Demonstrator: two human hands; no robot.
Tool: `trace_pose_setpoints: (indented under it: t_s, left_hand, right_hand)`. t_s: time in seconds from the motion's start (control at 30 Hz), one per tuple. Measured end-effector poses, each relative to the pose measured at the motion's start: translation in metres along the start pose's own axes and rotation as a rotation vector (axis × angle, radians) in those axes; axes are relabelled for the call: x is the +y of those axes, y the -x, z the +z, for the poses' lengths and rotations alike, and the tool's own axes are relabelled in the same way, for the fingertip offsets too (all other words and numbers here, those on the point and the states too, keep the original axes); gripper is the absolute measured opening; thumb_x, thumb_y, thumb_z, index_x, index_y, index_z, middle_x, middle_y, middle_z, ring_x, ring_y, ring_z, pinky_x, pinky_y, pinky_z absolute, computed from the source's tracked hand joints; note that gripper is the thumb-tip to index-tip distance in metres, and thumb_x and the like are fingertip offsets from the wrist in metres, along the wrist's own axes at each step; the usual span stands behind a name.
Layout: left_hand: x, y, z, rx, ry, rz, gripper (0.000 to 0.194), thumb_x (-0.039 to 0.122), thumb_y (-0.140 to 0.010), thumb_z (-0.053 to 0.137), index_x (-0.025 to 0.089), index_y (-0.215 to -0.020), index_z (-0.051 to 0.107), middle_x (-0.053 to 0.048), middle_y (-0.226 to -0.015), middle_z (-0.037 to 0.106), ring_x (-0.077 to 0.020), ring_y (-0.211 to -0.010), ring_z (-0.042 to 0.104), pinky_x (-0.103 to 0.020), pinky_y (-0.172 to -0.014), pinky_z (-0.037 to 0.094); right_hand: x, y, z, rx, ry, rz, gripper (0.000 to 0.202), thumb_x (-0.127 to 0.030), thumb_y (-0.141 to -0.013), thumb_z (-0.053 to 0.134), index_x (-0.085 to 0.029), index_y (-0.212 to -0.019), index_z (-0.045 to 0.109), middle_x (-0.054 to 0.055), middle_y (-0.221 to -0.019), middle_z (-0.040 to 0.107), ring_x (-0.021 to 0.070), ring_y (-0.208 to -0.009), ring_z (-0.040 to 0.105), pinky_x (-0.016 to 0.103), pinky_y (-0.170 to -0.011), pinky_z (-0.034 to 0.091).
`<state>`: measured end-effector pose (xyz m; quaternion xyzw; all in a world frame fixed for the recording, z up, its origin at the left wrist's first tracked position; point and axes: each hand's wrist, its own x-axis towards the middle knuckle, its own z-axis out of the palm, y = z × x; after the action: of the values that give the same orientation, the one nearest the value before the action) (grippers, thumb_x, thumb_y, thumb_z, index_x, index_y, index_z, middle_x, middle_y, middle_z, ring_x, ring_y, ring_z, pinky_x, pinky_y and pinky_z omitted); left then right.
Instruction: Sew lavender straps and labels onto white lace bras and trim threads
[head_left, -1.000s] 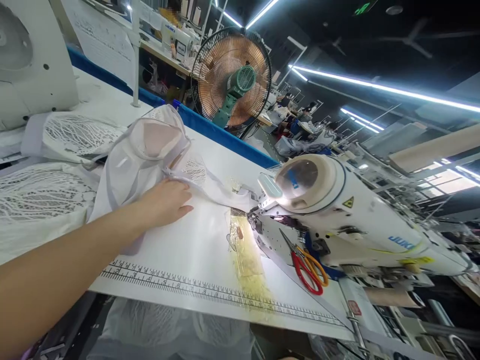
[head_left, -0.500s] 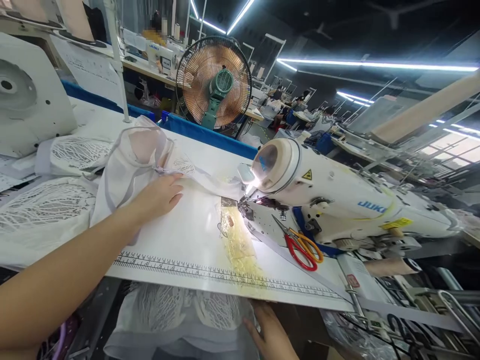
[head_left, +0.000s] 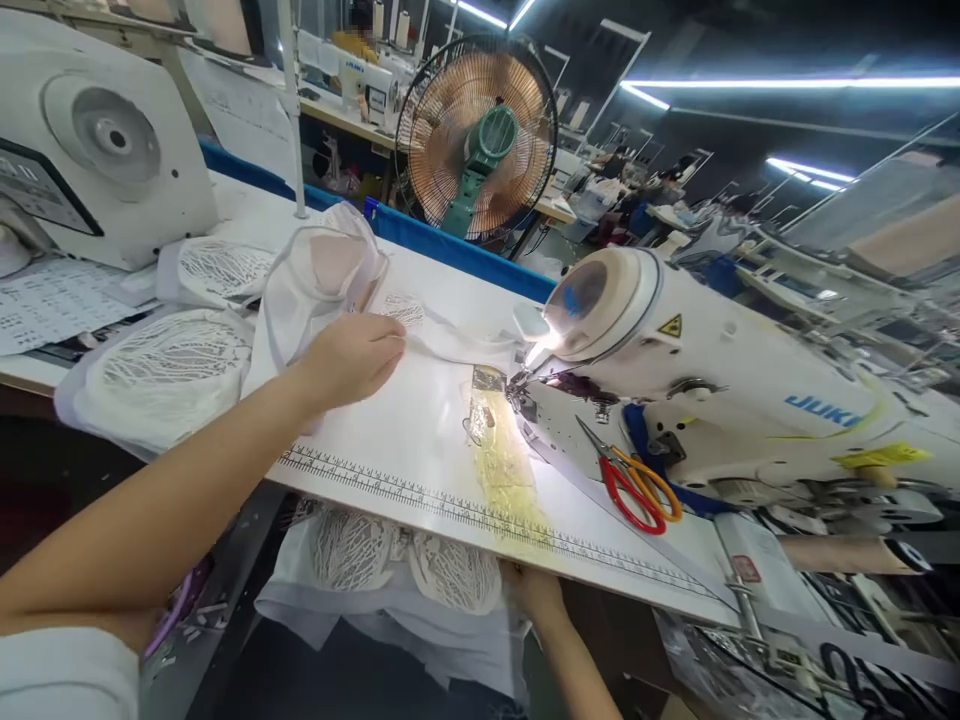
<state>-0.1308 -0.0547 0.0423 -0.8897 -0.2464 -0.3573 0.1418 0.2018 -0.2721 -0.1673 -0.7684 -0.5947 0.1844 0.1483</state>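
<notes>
My left hand [head_left: 358, 358] is closed on the edge of a white lace garment [head_left: 304, 285] on the sewing table [head_left: 397, 425]. A strip of the garment runs right to the lit needle area of a white sewing machine [head_left: 720, 360]. Below the table's front edge, my right hand [head_left: 534, 592] is beside another white lace piece [head_left: 450, 575]; the edge hides its fingers. Red and orange scissors [head_left: 634, 487] lie by the machine. Yellowed tape [head_left: 499, 460] covers part of the tabletop.
More lace pieces [head_left: 172, 370] lie at the left, near a second machine [head_left: 112, 140] and a printed sheet [head_left: 56, 300]. A large fan [head_left: 480, 140] stands behind the blue-edged table. A thin pole [head_left: 294, 110] rises at the back left.
The view has shifted, so the table items sit farther right. My left hand has closed its fingers on the garment edge. My right hand has gone farther under the table edge.
</notes>
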Motion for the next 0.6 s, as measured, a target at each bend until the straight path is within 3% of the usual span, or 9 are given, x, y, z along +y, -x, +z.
trace_pose_setpoints:
  t_s: [0.07,0.17,0.27,0.33,0.4,0.47,0.53,0.6]
  left_hand:
    - [0.028,0.013,-0.023,0.089,0.088,-0.033,0.015,0.015,-0.083,0.049,0.014,-0.089,0.062,-0.01,-0.093,0.067,-0.0208,-0.086,0.063,-0.034,-0.072,0.052]
    - [0.075,0.051,-0.039,0.005,0.318,-0.027,0.02,0.012,-0.081,0.051,0.016,-0.098,0.059,-0.009,-0.093,0.067,-0.0182,-0.084,0.062,-0.03,-0.07,0.053]
    - [0.116,0.095,-0.032,-0.189,0.468,-0.072,0.016,0.013,-0.084,0.048,0.017,-0.093,0.061,-0.005,-0.085,0.068,-0.0143,-0.075,0.062,-0.034,-0.082,0.052]
    - [0.139,0.117,-0.024,-0.226,0.521,-0.153,0.016,0.012,-0.084,0.048,0.018,-0.091,0.061,-0.003,-0.084,0.069,-0.0135,-0.079,0.063,-0.039,-0.096,0.045]
    - [0.159,0.131,-0.017,-0.226,0.618,-0.207,0.018,0.012,-0.084,0.049,0.019,-0.097,0.059,-0.004,-0.092,0.069,-0.0149,-0.092,0.063,-0.037,-0.1,0.043]
    - [0.178,0.141,-0.008,-0.348,0.713,-0.211,0.035,0.025,-0.082,0.056,0.019,-0.116,0.052,-0.01,-0.113,0.064,-0.0215,-0.11,0.056,-0.039,-0.099,0.045]
    - [0.194,0.148,0.004,-0.543,0.72,-0.207,0.075,0.043,-0.072,0.066,0.015,-0.135,0.034,-0.02,-0.13,0.05,-0.0331,-0.122,0.045,-0.053,-0.101,0.039]
    - [0.205,0.154,0.015,-0.679,0.678,-0.238,0.098,0.044,-0.066,0.071,0.014,-0.142,0.017,-0.024,-0.132,0.046,-0.0393,-0.122,0.043,-0.064,-0.102,0.029]
  right_hand:
    - [0.0,0.003,-0.006,0.028,0.01,-0.033,0.037,-0.044,-0.078,0.044,-0.022,-0.096,0.068,0.013,-0.105,0.066,0.0364,-0.118,0.048,0.056,-0.101,0.031]
    - [-0.003,0.019,-0.027,0.016,0.008,-0.089,0.033,-0.041,-0.081,0.04,-0.021,-0.092,0.065,0.014,-0.098,0.067,0.0352,-0.11,0.053,0.055,-0.098,0.035]
    - [-0.015,0.047,-0.058,-0.06,-0.001,-0.136,0.027,-0.039,-0.083,0.041,-0.02,-0.083,0.06,0.014,-0.088,0.066,0.0326,-0.091,0.061,0.05,-0.083,0.047]
    - [-0.03,0.069,-0.083,-0.152,-0.024,-0.195,0.021,-0.035,-0.086,0.042,-0.022,-0.078,0.056,0.008,-0.08,0.065,0.0258,-0.081,0.062,0.04,-0.075,0.051]
    - [-0.047,0.09,-0.108,-0.178,-0.049,-0.348,0.016,-0.03,-0.089,0.04,-0.024,-0.08,0.053,0.005,-0.075,0.063,0.0219,-0.077,0.063,0.035,-0.073,0.051]
    - [-0.063,0.108,-0.129,-0.184,-0.079,-0.38,0.013,-0.027,-0.09,0.041,-0.025,-0.084,0.052,0.005,-0.077,0.063,0.0209,-0.078,0.063,0.03,-0.067,0.051]
    - [-0.074,0.122,-0.146,-0.234,-0.107,-0.353,0.011,-0.028,-0.09,0.042,-0.027,-0.088,0.053,0.006,-0.078,0.062,0.0193,-0.072,0.062,0.026,-0.06,0.051]
    - [-0.081,0.129,-0.157,-0.285,-0.122,-0.316,0.01,-0.03,-0.089,0.044,-0.028,-0.092,0.053,0.006,-0.078,0.061,0.0187,-0.068,0.06,0.025,-0.058,0.051]
